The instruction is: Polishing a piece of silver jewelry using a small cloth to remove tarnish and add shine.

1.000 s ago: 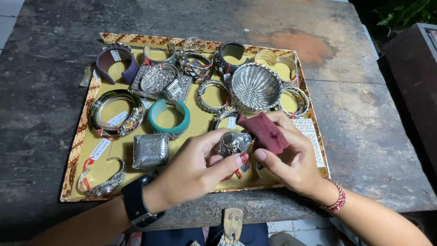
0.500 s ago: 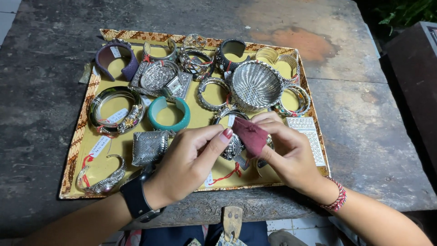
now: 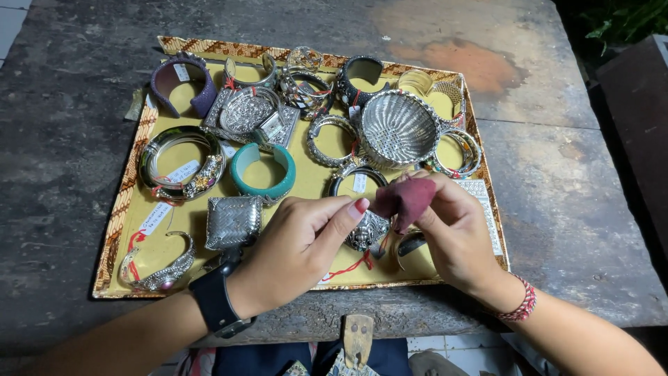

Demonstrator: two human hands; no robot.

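Note:
A yellow tray (image 3: 142, 209) with a patterned rim holds several bracelets and silver pieces on a dark stone table. My left hand (image 3: 296, 251), with a black watch on its wrist, grips an ornate silver bracelet (image 3: 367, 230) by thumb and forefinger over the tray's front right part. My right hand (image 3: 452, 233) pinches a maroon cloth (image 3: 405, 198) and presses it against the top of that bracelet. A red string with a tag hangs from the bracelet under my left hand.
On the tray lie a teal bangle (image 3: 263, 169), a purple cuff (image 3: 182, 85), a woven silver box (image 3: 234, 221), a round silver basket (image 3: 398, 129) and other bangles. The table's front edge runs just below the tray. A dark block (image 3: 637, 125) stands at right.
Both hands lifted the silver bracelet slightly and shifted it toward the tray's middle. The maroon cloth went from lying flat beside it to being bunched on top of it.

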